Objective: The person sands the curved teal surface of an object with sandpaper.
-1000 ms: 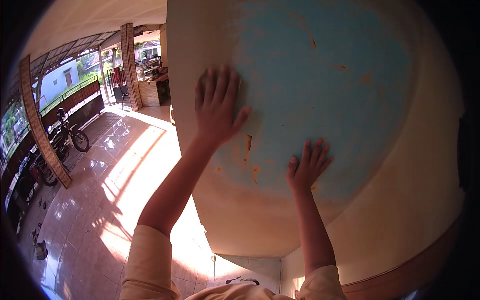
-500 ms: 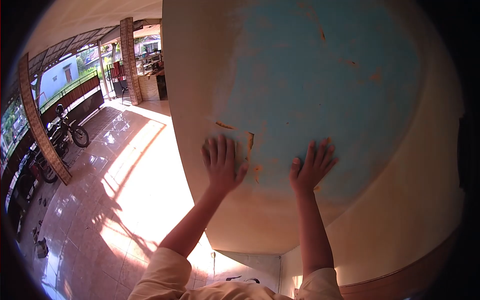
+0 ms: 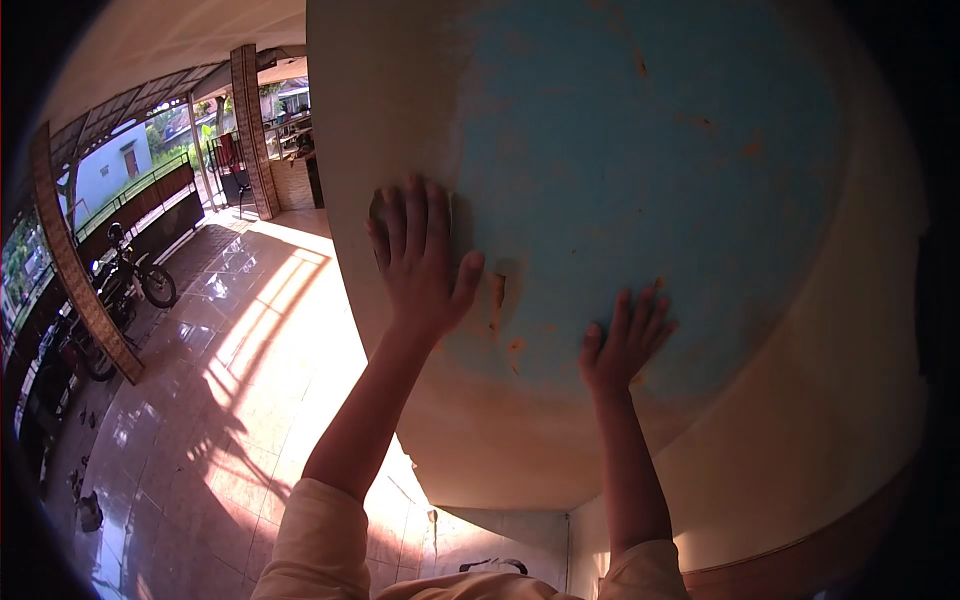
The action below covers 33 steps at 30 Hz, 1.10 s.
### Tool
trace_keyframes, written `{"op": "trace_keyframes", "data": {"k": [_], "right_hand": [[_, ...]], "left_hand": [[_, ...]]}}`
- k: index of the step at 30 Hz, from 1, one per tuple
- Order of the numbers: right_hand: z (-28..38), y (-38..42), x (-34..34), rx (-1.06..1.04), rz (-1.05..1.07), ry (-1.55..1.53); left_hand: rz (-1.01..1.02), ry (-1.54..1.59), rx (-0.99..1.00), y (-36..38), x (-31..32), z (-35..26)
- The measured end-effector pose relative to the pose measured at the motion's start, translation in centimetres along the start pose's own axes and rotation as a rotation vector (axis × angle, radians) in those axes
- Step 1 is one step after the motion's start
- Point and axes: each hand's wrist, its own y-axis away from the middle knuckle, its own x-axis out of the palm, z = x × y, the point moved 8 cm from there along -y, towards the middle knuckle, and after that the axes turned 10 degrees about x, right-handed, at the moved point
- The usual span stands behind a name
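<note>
A tan wall (image 3: 385, 120) bears a large patch of light blue paint (image 3: 580, 180) with orange-brown scuffs and peeled spots. My left hand (image 3: 418, 255) is raised near the wall's left side, left of the blue patch, fingers apart and empty. A torn, peeling strip (image 3: 498, 290) shows just below and right of its thumb. Lower down, my right hand (image 3: 627, 342) lies spread against the bottom part of the blue patch, with nothing in it. Small peeled marks are beside its fingertips.
At left, a shiny tiled floor (image 3: 180, 420) carries bright sunlight. Motorcycles (image 3: 150, 280) stand by a dark fence (image 3: 150, 215), near patterned pillars (image 3: 253, 130). The wall's vertical edge borders the floor. A dark curved object (image 3: 495, 565) lies at the bottom.
My left hand has moved up and slightly left, away from the peeling strip, and looks larger. My right hand has stayed in nearly the same place.
</note>
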Motion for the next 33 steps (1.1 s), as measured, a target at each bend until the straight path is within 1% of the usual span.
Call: {"op": "trace_keyframes", "data": {"k": [2,3,5,8,10,13,15,16,17,18,19,21,24,26,29,32,33], "right_hand": [[-0.1,0.4,0.3,0.009,0.027,0.012],[0.0,0.3,0.3,0.008,0.027,0.011],[0.0,0.4,0.2,0.01,0.017,0.001],[0.0,0.4,0.2,0.003,0.005,0.001],[0.0,0.5,-0.1,0.004,0.002,0.008],[0.2,0.3,0.1,0.013,-0.012,0.01],[0.3,0.4,0.0,0.012,-0.008,0.017],[0.3,0.4,-0.1,0.003,0.001,0.033],[0.4,0.3,-0.1,-0.007,0.008,0.047],[0.2,0.4,-0.2,-0.007,0.012,0.052],[0.2,0.4,-0.3,-0.005,0.01,0.05],[0.1,0.5,-0.2,0.001,0.007,0.051],[-0.2,0.8,0.0,0.017,-0.016,0.02],[-0.3,0.9,0.1,0.011,-0.029,0.001],[-0.3,1.0,0.2,0.001,-0.042,0.003],[-0.3,1.1,0.3,0.01,-0.035,0.003],[-0.2,1.1,0.2,0.014,-0.036,0.004]], "left_hand": [[0.025,0.03,-0.045,5.0,1.2,-0.7],[0.03,0.062,-0.087,8.4,2.2,-1.3],[0.084,0.003,-0.113,16.6,5.2,-2.5],[0.068,0.077,-0.147,17.9,5.2,-3.1],[0.088,0.08,-0.125,15.6,4.4,-2.8],[0.079,0.082,-0.047,7.5,1.8,-1.0],[0.098,0.065,-0.052,2.3,0.0,-0.1],[0.103,0.071,-0.054,1.5,0.1,0.1],[0.063,0.06,-0.047,0.9,-0.2,0.2],[0.023,0.049,-0.04,0.7,-0.4,-0.1],[0.026,0.052,-0.042,1.7,-0.2,-0.3],[0.084,0.056,-0.065,6.0,1.3,-0.9],[0.108,0.065,-0.081,14.3,3.8,-1.8],[0.114,0.054,-0.089,15.6,4.2,-1.8],[0.076,0.065,-0.084,14.9,4.0,-1.7],[0.178,0.045,0.031,10.3,3.0,-1.0],[0.18,0.045,0.034,7.9,2.2,-0.7]]}}
